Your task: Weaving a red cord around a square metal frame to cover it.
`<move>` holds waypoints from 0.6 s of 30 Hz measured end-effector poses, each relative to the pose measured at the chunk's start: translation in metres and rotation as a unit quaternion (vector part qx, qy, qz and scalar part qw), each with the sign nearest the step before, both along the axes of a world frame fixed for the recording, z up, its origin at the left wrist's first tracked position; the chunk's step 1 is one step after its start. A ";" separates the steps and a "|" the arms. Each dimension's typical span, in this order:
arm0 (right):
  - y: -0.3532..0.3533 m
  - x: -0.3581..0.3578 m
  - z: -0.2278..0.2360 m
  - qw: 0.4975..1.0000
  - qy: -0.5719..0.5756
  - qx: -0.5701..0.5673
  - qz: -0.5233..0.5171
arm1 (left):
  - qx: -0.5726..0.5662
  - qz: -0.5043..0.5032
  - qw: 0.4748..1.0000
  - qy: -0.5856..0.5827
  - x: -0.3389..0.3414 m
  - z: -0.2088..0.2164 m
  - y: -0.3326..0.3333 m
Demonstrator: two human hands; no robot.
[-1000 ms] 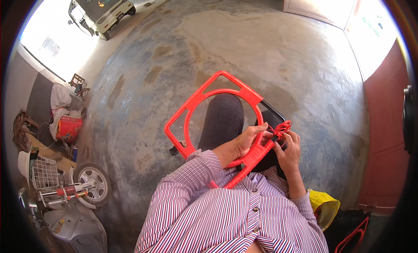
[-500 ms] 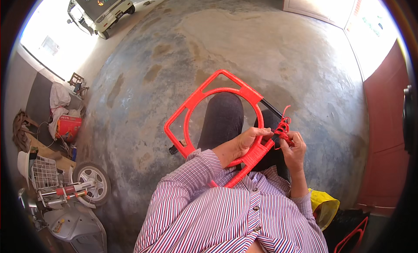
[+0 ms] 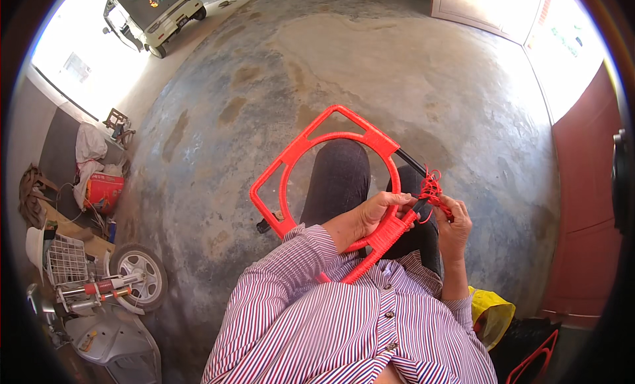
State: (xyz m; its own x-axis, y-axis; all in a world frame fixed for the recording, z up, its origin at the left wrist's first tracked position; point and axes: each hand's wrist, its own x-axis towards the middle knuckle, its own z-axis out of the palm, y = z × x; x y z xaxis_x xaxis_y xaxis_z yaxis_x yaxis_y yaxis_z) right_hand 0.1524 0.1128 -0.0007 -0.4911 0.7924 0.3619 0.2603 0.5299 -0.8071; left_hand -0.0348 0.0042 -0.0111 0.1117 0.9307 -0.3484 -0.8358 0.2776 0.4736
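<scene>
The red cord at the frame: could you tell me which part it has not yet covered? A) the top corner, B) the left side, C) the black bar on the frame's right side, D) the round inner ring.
C: the black bar on the right side of the red frame is bare, and the right hand holds the loose red cord beside it.

Harsh daylight glare at both upper corners, strong fisheye bending, perhaps slight softness toward the dark rim.
</scene>
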 end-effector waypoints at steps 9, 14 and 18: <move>0.002 0.003 0.005 0.996 0.060 0.063 0.000 | -0.019 -0.006 1.000 0.008 0.001 0.000 -0.001; -0.001 0.003 0.010 0.993 0.092 0.068 0.000 | -0.025 -0.004 1.000 0.017 0.002 0.000 0.000; 0.000 0.006 0.008 0.994 0.103 0.029 0.012 | -0.017 -0.007 1.000 0.020 0.002 0.002 0.000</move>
